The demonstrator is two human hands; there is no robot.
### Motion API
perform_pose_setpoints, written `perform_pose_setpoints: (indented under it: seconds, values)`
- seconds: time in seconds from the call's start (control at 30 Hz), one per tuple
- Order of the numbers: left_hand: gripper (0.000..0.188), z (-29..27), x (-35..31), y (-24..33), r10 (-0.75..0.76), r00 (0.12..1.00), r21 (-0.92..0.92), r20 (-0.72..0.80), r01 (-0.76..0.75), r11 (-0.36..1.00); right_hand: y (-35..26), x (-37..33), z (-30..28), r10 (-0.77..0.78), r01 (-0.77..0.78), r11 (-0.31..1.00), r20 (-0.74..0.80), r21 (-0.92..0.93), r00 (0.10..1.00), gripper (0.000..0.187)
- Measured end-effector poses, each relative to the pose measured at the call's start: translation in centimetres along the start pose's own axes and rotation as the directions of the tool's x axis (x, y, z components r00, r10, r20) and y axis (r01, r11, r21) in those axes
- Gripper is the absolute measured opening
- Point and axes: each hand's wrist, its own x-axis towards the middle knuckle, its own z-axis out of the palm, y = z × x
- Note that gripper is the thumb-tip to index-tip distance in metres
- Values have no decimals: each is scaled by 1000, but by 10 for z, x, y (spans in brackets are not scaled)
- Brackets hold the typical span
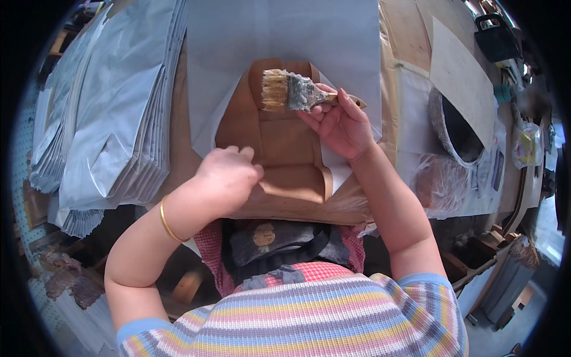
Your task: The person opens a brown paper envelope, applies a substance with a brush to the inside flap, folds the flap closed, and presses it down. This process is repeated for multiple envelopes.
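Observation:
My right hand (345,122) grips a flat paintbrush (306,92) by its wooden handle. The brush's bristles point left, and pale paste coats its metal band. Below it lies a large paper bag (285,30), white outside, whose near end is spread apart to show the folded brown inner paper (288,140). My left hand (229,178) is closed with curled fingers at the left edge of that brown paper; what lies between the fingertips is hidden. A gold bangle (169,220) circles my left wrist.
Stacks of folded white bags (119,113) lie at the left of the table. To the right are a dark-mouthed round container (458,131) under a pale board (461,77), and clear plastic wrap (443,181). A black container (496,38) stands at the far right.

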Motion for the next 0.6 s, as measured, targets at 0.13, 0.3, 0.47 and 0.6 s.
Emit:
perform_pose_setpoints:
  seconds: [0.13,0.3,0.47,0.6]
  values:
    - [11,5,-3,-18,4,969,-154,-249,-44,987,0,1,-3,26,-26,998,11,-52,1000,46]
    - [12,10,-4,-11,47,977,-44,-206,-58,997,-11,-34,18,80,-94,987,-113,-128,990,50]
    - [13,18,4,-26,54,957,-210,-285,-117,971,-30,-76,31,155,-211,910,-177,-358,972,53]
    - [5,19,19,-30,-92,917,-240,-389,-5,971,-23,-59,56,-269,180,608,13,-773,963,38]
